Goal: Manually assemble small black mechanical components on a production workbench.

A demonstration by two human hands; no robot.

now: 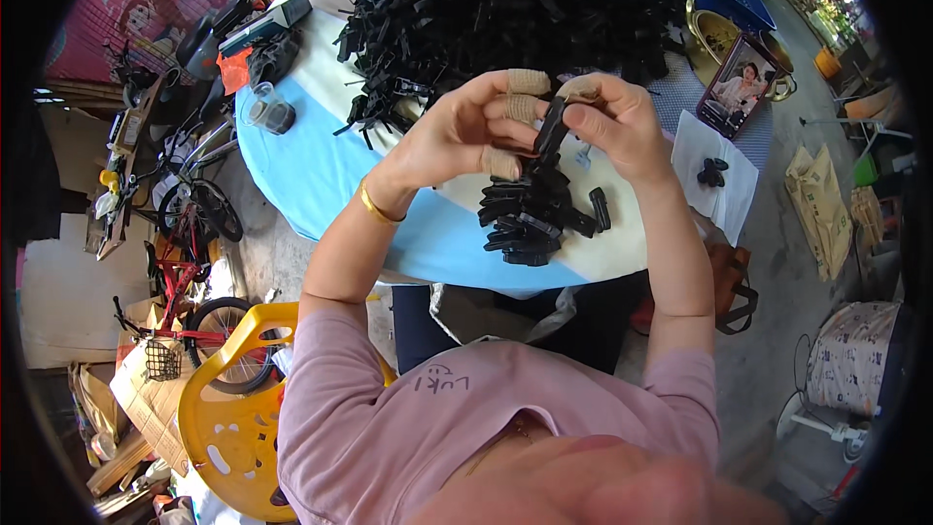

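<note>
Over the near part of the table, my right hand (pixel 617 126) is closed, pinching a small, long black plastic piece (pixel 551 132) between thumb and fingers; its exact kind is not clear. My left hand (pixel 481 126) is beside it on the left, with its fingers bent and the thumb apart, nothing visibly gripped. Beige tape wraps several of its fingertips. Just below both hands lies a small heap of similar black pieces (pixel 525 219). One loose black piece (pixel 600 209) rests to the right of that heap.
A large pile of black parts (pixel 515 10) covers the far side of the round table (pixel 282 170). At left stands a clear cup (pixel 270 112) with dark contents. A phone (pixel 736 87) leans against a brass-coloured pot (pixel 714 34) at right, near white paper (pixel 724 190). A yellow chair (pixel 219 418) stands at lower left.
</note>
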